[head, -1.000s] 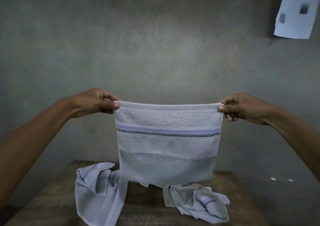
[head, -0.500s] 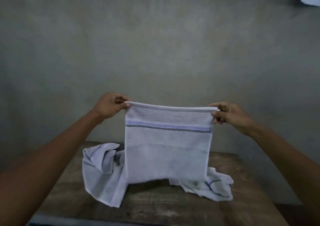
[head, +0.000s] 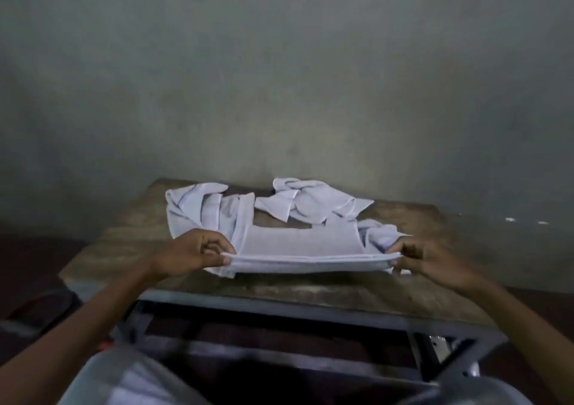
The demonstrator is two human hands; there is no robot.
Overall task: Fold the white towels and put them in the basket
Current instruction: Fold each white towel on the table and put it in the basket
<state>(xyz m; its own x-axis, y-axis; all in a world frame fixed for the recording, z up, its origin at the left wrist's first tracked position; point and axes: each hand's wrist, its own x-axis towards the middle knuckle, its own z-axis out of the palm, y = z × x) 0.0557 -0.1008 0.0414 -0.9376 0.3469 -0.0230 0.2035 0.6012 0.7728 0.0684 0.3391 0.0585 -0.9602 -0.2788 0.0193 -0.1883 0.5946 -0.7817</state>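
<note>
Your left hand point(head: 192, 254) and right hand point(head: 425, 257) each pinch a near corner of the part-folded towel point(head: 298, 246), which lies low over the counter point(head: 310, 289). Behind it, crumpled towels point(head: 310, 201) wait unfolded. You look early in the job, and no basket shows.

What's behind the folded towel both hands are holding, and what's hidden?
Behind the folded towel lie crumpled white towels on the wooden table: a left heap and a back heap. It covers parts of them and the tabletop beneath.
</note>
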